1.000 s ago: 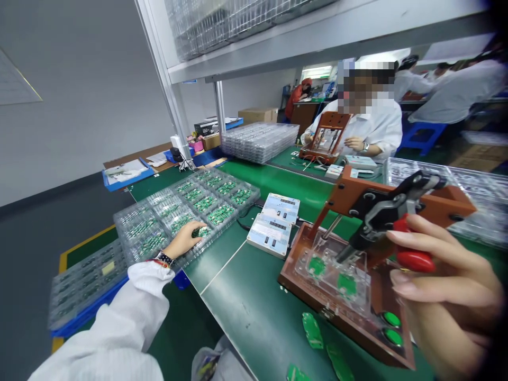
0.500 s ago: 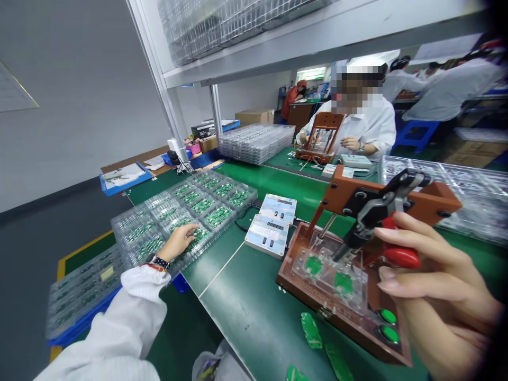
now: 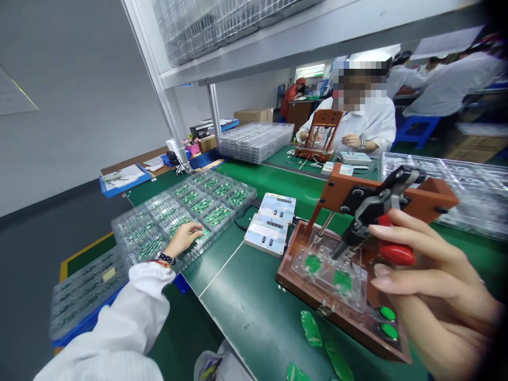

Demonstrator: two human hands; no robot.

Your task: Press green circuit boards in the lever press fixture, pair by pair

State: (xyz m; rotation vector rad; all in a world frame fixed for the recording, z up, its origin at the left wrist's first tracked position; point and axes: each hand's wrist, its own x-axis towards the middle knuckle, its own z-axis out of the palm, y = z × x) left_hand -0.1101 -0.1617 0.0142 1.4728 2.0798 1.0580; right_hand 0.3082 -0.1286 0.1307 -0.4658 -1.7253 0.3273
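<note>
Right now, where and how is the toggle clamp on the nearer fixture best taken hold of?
Probably by the red handle, coming from the right, the side where the right hand is. The handle is rounded and its free end points right, away from the metal linkage, so the fingers could wrap over its top with the thumb beneath.

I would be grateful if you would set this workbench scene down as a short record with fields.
Left hand: at the clear tray of green boards; whether it holds one is unclear
Right hand: fingers around the red handle of the clamp fixture
Fixture base: two green buttons at its near right end
Beside fixture: two display boxes
Loose on table: three green pieces
Across table: person in white
</note>
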